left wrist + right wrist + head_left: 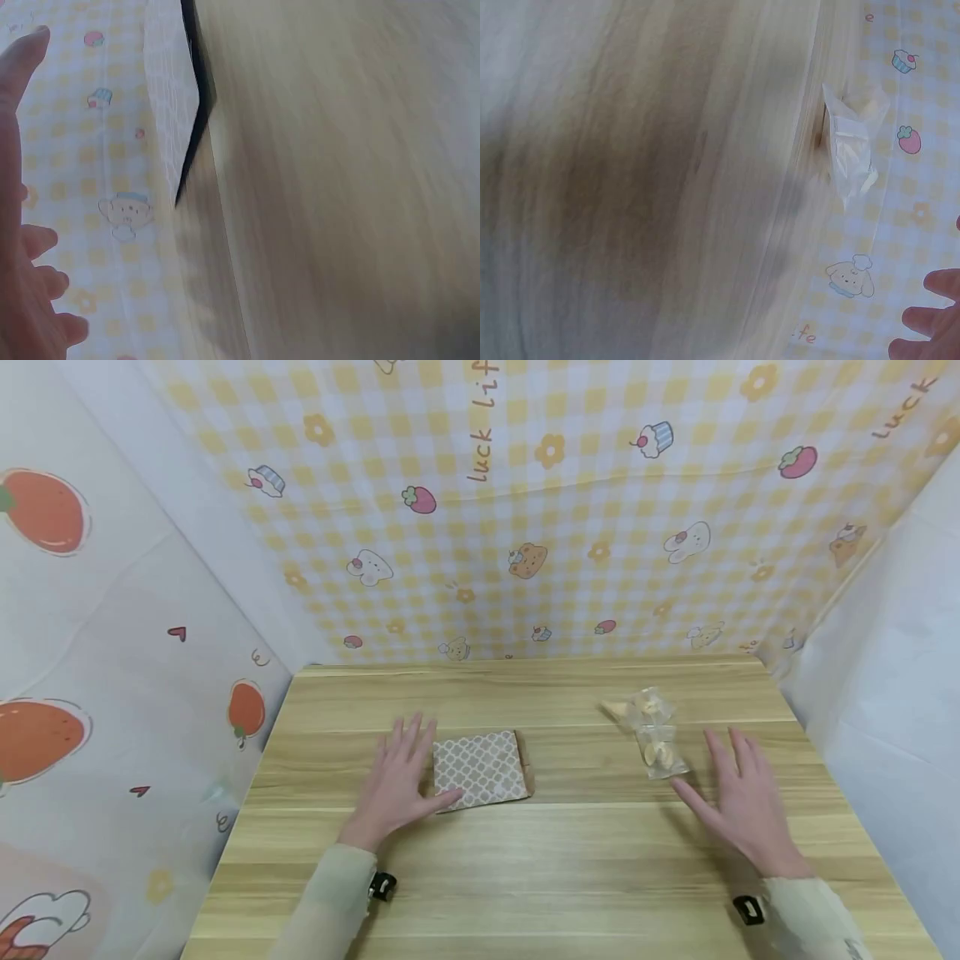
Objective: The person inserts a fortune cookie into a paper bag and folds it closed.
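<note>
A flat paper box or pouch (480,770) with a grey-and-white lattice print and a brown side lies left of the table's middle. My left hand (393,785) hovers at its left with fingers spread; the thumb overlaps the lattice print's near edge in the head view. Over on the right are small clear plastic packets (662,752) with pale pieces inside, and a tan pointed piece (617,707) beside them. Close to the packets, my right hand (750,806) has its fingers spread and holds nothing. The right wrist view shows one shiny packet (851,150).
The wood-grain table (585,877) ends at a checked yellow-and-white cloth wall (487,527) at the back. Printed white cloth (150,677) closes the left side, and plain white cloth (892,693) the right. Black wrist straps (382,886) sit at both sleeves.
</note>
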Demonstrator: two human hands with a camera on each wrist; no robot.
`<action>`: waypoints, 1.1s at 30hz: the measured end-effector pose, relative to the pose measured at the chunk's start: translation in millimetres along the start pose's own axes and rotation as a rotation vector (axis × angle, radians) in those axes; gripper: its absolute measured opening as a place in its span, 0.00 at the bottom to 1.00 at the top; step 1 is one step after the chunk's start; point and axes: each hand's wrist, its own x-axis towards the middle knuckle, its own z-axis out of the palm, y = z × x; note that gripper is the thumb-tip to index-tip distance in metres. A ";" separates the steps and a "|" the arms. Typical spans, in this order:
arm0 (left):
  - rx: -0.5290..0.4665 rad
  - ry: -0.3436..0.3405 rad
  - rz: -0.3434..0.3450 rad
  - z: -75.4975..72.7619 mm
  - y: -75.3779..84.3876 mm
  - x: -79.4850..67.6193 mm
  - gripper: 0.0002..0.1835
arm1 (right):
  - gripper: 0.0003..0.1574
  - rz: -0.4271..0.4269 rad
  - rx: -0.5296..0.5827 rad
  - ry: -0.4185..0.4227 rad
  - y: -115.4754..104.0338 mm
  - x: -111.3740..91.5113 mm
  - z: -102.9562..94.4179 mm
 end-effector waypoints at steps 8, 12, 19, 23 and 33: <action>-0.017 -0.054 0.029 9.1 12.8 11.6 0.64 | 0.61 -0.020 -0.009 -0.008 -5.2 6.4 6.8; -0.044 -0.065 0.042 13.4 18.6 16.4 0.62 | 0.60 -0.026 0.004 -0.024 -12.2 10.7 10.9; -0.021 -0.081 0.093 17.9 28.6 25.3 0.61 | 0.56 -0.098 0.013 -0.047 -30.1 22.0 25.7; 0.006 -0.088 0.128 21.7 35.3 32.1 0.61 | 0.54 -0.183 0.025 -0.068 -43.1 30.0 37.9; -0.014 -0.227 0.137 27.7 52.9 42.0 0.63 | 0.42 -0.433 0.091 -0.169 -83.1 47.4 71.8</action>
